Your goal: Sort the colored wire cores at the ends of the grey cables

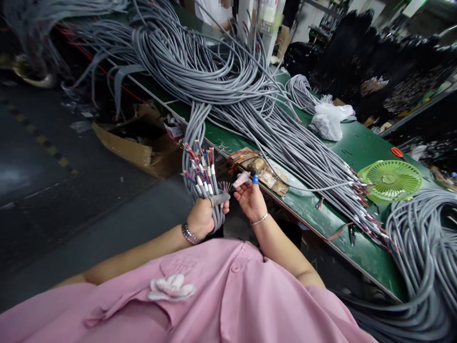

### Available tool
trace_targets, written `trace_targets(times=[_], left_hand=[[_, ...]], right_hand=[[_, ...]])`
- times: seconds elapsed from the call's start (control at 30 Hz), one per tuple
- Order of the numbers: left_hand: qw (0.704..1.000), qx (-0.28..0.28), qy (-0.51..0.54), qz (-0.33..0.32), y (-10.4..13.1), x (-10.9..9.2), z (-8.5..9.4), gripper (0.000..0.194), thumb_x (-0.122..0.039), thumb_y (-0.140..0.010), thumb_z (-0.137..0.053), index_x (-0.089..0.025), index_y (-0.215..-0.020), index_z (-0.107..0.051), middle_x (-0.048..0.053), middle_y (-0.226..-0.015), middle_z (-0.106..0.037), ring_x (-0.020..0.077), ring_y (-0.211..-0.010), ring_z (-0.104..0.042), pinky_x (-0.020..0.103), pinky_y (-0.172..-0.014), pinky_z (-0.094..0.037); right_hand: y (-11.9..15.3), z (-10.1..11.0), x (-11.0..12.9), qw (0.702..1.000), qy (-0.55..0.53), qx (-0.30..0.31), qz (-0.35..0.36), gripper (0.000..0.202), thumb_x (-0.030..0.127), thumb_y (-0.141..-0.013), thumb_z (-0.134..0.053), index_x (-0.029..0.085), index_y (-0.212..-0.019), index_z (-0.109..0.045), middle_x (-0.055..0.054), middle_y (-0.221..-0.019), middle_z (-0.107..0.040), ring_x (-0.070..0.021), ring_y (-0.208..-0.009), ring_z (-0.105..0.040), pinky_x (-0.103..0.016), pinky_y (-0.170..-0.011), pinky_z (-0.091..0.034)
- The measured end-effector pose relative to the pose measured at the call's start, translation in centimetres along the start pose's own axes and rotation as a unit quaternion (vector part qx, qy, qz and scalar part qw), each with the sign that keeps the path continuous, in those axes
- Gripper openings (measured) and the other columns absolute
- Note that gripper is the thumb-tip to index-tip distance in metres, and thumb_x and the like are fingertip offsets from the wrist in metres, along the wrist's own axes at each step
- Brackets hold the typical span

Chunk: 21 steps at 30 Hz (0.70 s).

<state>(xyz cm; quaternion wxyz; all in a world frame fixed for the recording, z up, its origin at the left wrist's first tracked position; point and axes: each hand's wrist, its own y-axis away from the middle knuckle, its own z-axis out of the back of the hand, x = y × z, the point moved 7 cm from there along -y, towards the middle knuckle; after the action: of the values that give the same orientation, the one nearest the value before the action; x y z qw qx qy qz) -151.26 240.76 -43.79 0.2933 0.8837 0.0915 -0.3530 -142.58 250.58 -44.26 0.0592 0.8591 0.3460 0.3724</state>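
My left hand (205, 214) is closed around a bundle of grey cables (218, 223) in front of my waist. A grey covering is on one of its digits, lying across the bundle. Several cable ends point upward, with white bands (201, 186) and splayed coloured wires (194, 155). One fan of thin coloured wires (224, 186) sticks out beside my left thumb. Close to that fan, my right hand (252, 202) has its palm turned up and its digits apart. It wears a blue fingertip cover (255, 179) and a pale pink finger wrap (242, 179); I see nothing gripped in it.
Long grey cables (200, 71) lie heaped on the green table (342, 226). A tape-covered brown block (264, 171) sits at the table edge. Farther right are a green fan (390, 181) and a white plastic bag (330, 121). A cardboard box (143, 147) stands below at left.
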Motion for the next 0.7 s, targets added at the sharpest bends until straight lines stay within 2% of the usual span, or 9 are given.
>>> trace_targets(times=[0.17, 0.27, 0.37, 0.47, 0.57, 0.7], left_hand=[[1.000, -0.009, -0.011, -0.009, 0.7, 0.0, 0.9, 0.020, -0.022, -0.057, -0.079, -0.010, -0.069, -0.068, 0.001, -0.053, -0.062, 0.0107, -0.047, -0.056, 0.021, -0.046, -0.049], [1.000, -0.020, -0.005, 0.002, 0.5, 0.5, 1.2, 0.024, -0.020, -0.056, -0.081, -0.009, -0.074, -0.069, 0.004, -0.059, -0.067, 0.0138, -0.054, -0.063, 0.023, -0.053, -0.053], [1.000, 0.004, 0.012, 0.000, 0.2, 0.6, 0.9, 0.026, -0.023, -0.058, -0.080, -0.008, -0.076, -0.071, 0.010, -0.069, -0.072, 0.0179, -0.063, -0.068, 0.026, -0.061, -0.056], [1.000, 0.022, 0.007, -0.013, -0.1, 0.3, 0.8, 0.026, -0.026, -0.060, -0.078, -0.006, -0.075, -0.072, 0.013, -0.074, -0.073, 0.0214, -0.068, -0.070, 0.028, -0.062, -0.056], [0.999, 0.027, -0.014, -0.021, 0.0, 0.0, 1.0, 0.021, -0.026, -0.063, -0.076, -0.008, -0.073, -0.072, 0.012, -0.075, -0.073, 0.0185, -0.063, -0.069, 0.023, -0.055, -0.053], [0.995, 0.060, -0.063, -0.038, 0.8, 0.2, 1.3, 0.016, -0.023, -0.065, -0.075, -0.010, -0.072, -0.072, 0.009, -0.070, -0.072, 0.0124, -0.051, -0.063, 0.019, -0.046, -0.046]], right_hand=[[0.4, 1.4, 0.0, 1.000, 0.002, -0.017, -0.020, 0.043, 0.061, -0.083, -0.055, 0.018, -0.081, -0.061, -0.002, -0.079, -0.065, -0.0111, -0.065, -0.058, -0.022, -0.057, -0.048], [0.8, 2.3, 0.0, 0.999, 0.043, -0.025, -0.019, 0.038, 0.056, -0.082, -0.059, 0.018, -0.085, -0.062, -0.002, -0.083, -0.066, -0.0100, -0.065, -0.057, -0.022, -0.058, -0.048], [1.4, 3.0, 0.5, 0.994, 0.103, -0.018, 0.010, 0.035, 0.051, -0.080, -0.065, 0.018, -0.090, -0.065, -0.002, -0.084, -0.065, -0.0092, -0.065, -0.056, -0.021, -0.058, -0.047], [2.2, 3.2, 1.5, 0.981, 0.186, -0.004, 0.048, 0.033, 0.047, -0.078, -0.067, 0.018, -0.094, -0.067, -0.002, -0.084, -0.065, -0.0087, -0.065, -0.056, -0.021, -0.058, -0.046], [3.3, 2.6, 2.1, 0.955, 0.289, 0.017, 0.066, 0.032, 0.044, -0.080, -0.066, 0.018, -0.100, -0.068, -0.003, -0.085, -0.065, -0.0087, -0.065, -0.055, -0.021, -0.060, -0.045], [5.4, -0.2, 1.5, 0.905, 0.408, 0.097, 0.079, 0.030, 0.041, -0.082, -0.064, 0.018, -0.102, -0.069, -0.003, -0.083, -0.066, -0.0098, -0.066, -0.055, -0.023, -0.063, -0.046]])
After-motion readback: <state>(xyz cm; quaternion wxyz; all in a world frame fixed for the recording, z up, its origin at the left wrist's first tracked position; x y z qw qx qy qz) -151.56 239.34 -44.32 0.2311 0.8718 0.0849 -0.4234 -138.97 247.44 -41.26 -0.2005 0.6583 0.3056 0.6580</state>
